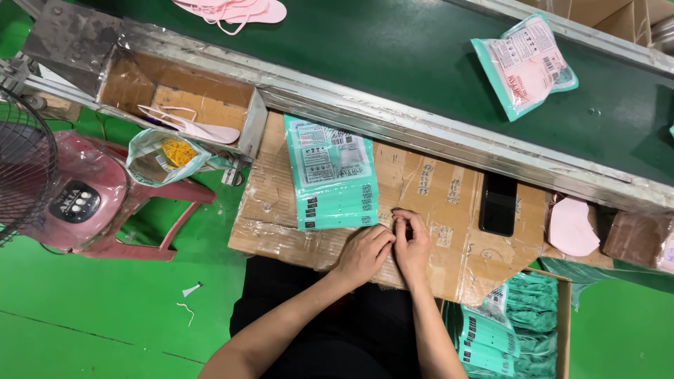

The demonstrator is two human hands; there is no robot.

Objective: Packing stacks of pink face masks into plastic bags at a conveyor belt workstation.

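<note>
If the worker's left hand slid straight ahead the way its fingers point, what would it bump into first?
The left hand points up and to the right, so it would first meet the right hand, which it already touches. Beyond that lies bare cardboard, then probably the black phone.

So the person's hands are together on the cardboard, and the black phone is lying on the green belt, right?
Not quite. The head view shows both hands together on the cardboard, but the black phone lies on the cardboard too, just below the green belt, not on it.

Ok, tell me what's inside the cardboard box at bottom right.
The cardboard box holds stacked teal packets and bunched teal bags. Whatever lies beneath them is covered.
</note>
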